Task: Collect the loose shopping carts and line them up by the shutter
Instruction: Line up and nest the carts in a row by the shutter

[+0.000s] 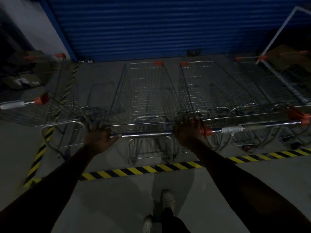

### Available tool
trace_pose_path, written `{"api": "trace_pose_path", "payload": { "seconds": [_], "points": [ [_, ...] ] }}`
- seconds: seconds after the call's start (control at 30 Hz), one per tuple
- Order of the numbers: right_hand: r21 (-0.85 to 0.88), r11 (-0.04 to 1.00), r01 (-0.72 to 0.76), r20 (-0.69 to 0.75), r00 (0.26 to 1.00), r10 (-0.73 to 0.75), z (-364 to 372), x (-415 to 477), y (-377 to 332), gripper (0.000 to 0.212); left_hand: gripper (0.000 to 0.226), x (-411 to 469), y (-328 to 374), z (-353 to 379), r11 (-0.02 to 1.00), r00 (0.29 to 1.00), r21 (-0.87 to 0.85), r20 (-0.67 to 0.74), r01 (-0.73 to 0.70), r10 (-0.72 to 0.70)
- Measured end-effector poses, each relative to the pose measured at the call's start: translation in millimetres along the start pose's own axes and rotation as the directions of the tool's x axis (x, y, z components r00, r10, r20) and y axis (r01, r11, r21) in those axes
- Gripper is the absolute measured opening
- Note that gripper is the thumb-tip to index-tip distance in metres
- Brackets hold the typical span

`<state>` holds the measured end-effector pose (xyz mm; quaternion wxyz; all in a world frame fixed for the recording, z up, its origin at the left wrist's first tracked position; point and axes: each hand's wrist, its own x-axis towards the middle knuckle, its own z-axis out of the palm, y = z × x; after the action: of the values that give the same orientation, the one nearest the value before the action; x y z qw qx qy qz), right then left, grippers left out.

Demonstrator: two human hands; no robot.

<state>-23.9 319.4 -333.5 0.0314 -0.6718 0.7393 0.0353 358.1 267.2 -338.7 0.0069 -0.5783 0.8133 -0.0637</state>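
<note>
Dim bay, grey concrete floor, blue roller shutter (151,26) straight ahead, hazard tape (143,170) marking the parking zone. I've got the middle cart (144,98) nosed toward the shutter, its rear wheels just past the tape. Left hand (97,140) and right hand (188,132) are both wrapped around its push bar (146,134), one at each end. Neighbour cart (210,91) sits close on the right, almost rubbing; a third cart (55,101) on the left is skewed. Wire basket is stiff and empty, so I expect it to roll easily but wander on its casters. I'd steer only from the bar, hands wide, never from the mesh.
</note>
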Motion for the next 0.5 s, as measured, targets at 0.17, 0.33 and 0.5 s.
{"api": "trace_pose_path", "payload": {
  "seconds": [0.17,0.33,0.5],
  "points": [
    [0.037,0.999,0.013,-0.077,0.997,-0.01,4.7,-1.1,-0.9,0.074,0.085,-1.8,3.1,-10.3,0.99,0.999,-0.132,0.01,-0.047,0.049],
    [0.117,0.992,0.039,-0.027,0.999,-0.036,-0.4,-8.7,-49.1,0.085,0.091,5.8,3.2,-0.5,0.992,0.992,-0.055,-0.064,-0.112,0.109],
    [0.153,0.985,0.076,-0.034,0.997,-0.072,-8.6,-17.9,-60.5,0.073,0.099,5.4,6.1,-1.0,0.987,0.997,-0.146,0.024,-0.064,0.069]
  ]
}}
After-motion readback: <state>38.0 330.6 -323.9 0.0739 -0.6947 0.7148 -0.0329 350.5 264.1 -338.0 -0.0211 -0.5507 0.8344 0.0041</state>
